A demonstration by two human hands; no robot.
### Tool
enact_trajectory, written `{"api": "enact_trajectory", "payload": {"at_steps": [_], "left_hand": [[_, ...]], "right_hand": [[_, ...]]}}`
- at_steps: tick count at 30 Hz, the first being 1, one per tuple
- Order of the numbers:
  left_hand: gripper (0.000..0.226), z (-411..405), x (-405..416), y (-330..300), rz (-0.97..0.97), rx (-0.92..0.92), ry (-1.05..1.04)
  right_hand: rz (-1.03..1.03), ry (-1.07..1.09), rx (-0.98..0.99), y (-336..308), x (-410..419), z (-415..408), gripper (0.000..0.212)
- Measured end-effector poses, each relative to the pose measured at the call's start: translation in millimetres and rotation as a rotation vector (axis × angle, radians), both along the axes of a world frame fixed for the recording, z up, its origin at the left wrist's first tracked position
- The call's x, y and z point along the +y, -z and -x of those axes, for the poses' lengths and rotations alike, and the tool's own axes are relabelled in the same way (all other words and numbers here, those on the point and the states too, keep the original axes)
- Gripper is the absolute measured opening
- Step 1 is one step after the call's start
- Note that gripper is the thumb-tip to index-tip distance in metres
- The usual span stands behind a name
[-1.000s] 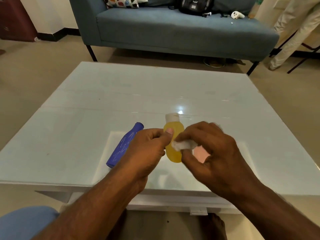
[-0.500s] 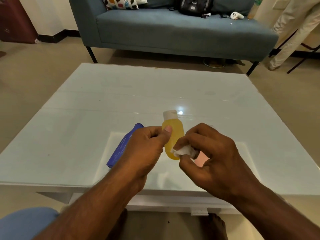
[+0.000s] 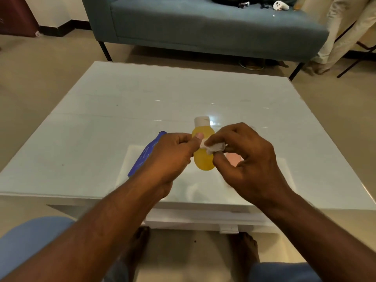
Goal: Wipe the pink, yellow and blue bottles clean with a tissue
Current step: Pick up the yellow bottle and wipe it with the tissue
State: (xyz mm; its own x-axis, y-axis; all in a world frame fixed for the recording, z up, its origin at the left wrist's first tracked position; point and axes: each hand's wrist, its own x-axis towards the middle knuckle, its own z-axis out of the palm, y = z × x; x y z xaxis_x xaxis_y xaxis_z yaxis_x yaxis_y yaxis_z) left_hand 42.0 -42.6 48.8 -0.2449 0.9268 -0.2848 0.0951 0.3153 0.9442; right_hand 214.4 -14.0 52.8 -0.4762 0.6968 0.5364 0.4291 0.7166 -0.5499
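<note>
We hold the yellow bottle (image 3: 203,159) in our left hand (image 3: 173,157), our right hand (image 3: 244,157) pinching the tissue (image 3: 212,147) against it; next we should turn the bottle for unwiped sides.

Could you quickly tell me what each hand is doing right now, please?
Left hand: closed on the yellow bottle.
Right hand: closed on the tissue.

My forearms are bare to the edge of view, no sleeves, watch or rings on my left hand (image 3: 171,157) or right hand (image 3: 250,159). Blue trousers (image 3: 30,239) cover both knees. My feet (image 3: 140,239) are bare.
</note>
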Motion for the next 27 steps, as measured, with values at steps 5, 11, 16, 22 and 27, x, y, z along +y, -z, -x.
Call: {"api": "enact_trajectory", "payload": {"at_steps": [5, 11, 16, 22, 27], "left_hand": [[0.033, -2.8, 0.1, -1.3, 0.020, -0.009, -0.036], [0.030, -8.5, -11.4, -6.4, 0.060, -0.025, -0.046], [0.016, -14.1, -28.9, -12.7, 0.122, -0.115, -0.075], [0.023, -16.4, -27.1, -3.9, 0.178, -0.152, -0.044], [0.024, -8.5, -18.3, 7.4, 0.196, -0.159, -0.097]], "right_hand": [[0.028, 0.016, 0.052, 5.3, 4.2, 0.7, 0.025], [0.042, 0.027, 0.085, 8.2, -1.2, 3.5, 0.021], [0.222, 0.034, 0.003, 2.6, -14.6, -2.9, 0.013], [0.117, 0.056, 0.034, 1.0, -20.5, -3.4, 0.018], [0.275, -0.068, -0.213, 11.4, -15.9, -11.5, 0.011]]}}
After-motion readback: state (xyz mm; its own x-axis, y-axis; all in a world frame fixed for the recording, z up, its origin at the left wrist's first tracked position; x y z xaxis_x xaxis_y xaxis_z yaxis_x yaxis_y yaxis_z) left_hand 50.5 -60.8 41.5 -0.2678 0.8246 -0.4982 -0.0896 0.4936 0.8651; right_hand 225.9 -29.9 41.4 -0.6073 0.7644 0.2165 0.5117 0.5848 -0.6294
